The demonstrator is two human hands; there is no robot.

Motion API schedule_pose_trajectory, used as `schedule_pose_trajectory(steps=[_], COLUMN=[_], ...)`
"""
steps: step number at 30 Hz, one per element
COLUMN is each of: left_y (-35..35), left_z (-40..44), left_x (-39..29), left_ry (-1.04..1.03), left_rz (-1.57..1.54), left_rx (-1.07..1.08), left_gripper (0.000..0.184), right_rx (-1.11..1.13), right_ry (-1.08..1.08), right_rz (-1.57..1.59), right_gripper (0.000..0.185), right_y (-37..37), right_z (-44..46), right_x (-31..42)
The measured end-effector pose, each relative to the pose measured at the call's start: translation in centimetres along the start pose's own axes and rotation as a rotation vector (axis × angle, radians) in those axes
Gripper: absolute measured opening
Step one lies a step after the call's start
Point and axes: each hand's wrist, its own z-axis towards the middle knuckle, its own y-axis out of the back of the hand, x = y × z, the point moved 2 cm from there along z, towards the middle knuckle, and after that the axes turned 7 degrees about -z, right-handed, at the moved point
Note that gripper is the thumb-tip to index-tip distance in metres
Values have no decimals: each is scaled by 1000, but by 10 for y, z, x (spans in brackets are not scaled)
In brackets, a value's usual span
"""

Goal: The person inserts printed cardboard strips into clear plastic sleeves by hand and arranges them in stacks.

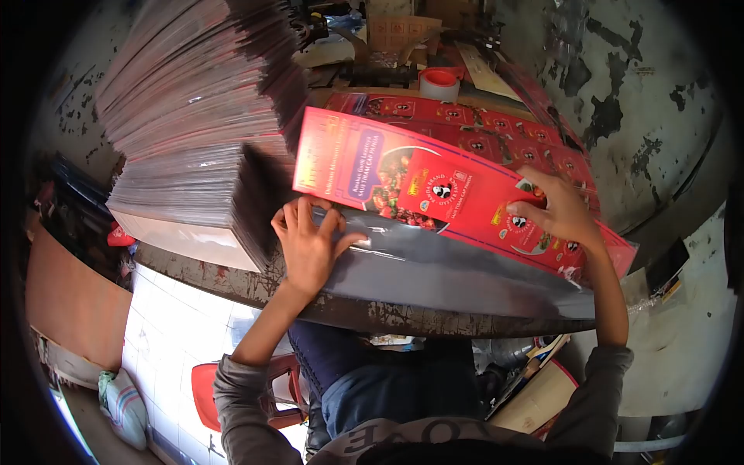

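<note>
A long red printed sheet [480, 190] with panda logos and food pictures slants across the table. Its right part is pinched between the thumb and fingers of my right hand [554, 209]. My left hand [310, 240] is at the sheet's lower left edge, fingers curled and thumb apart; whether its fingertips grip anything is hidden. Beneath the sheet lies a clear, shiny plastic film [434, 260], close to my left thumb. More red printed sheets [480, 143] lie flat behind the held one.
Tall stacks of packed sheets [201, 85] rise at the left, beside my left hand. A roll of tape [439, 84] stands at the back. The table's worn front edge [387, 314] runs before my lap. A red stool [205, 395] is below.
</note>
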Motion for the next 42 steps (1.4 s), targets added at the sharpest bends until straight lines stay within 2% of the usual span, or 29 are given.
schedule_pose_trajectory(steps=[2,3,5,7,9,11,13,17,21,23,29,32,36,38,42], left_y=[1,-1,-8,-11,-17,-18,-19,-25,-26,-25,-28,-27,-28,-28,-25], left_z=[-1,-3,-8,-2,8,17,20,9,4,5,4,4,3,3,5], left_x=[5,9,20,22,29,34,36,43,43,41,44,42,44,43,41], left_ry=[9,7,186,122,606,633,729,904,985,997,1034,1036,1002,973,967], left_rz=[-20,-20,-247,-217,-1041,-1084,-1290,-1331,-1349,-1337,-1338,-1357,-1375,-1412,-1410], left_rx=[190,192,256,214,244,215,117,172,260,261,239,218,218,212,222], left_gripper=[31,31,28,23,19,24,27,32,27,27,24,24,24,24,21], right_rx=[42,41,43,98,157,150,127,63,58,68,16,93,40,93,115], right_ry=[-50,-52,-32,-69,-99,-102,-78,-9,29,-70,-20,-33,1,-64,-58], right_rz=[-64,-63,-61,-42,-31,-93,-32,76,66,77,92,23,25,21,-28], right_gripper=[37,37,38,38,39,38,37,34,30,34,35,35,35,34,32], right_y=[-1,-1,-6,-7,-9,-11,-12,-19,-27,-26,-15,-14,-19,-16,-19], right_z=[-5,-6,-8,-3,3,8,11,15,17,18,17,16,17,21,23], right_x=[-10,-16,-26,-20,-18,-19,-17,-22,-26,-27,-16,-20,-21,-18,-13])
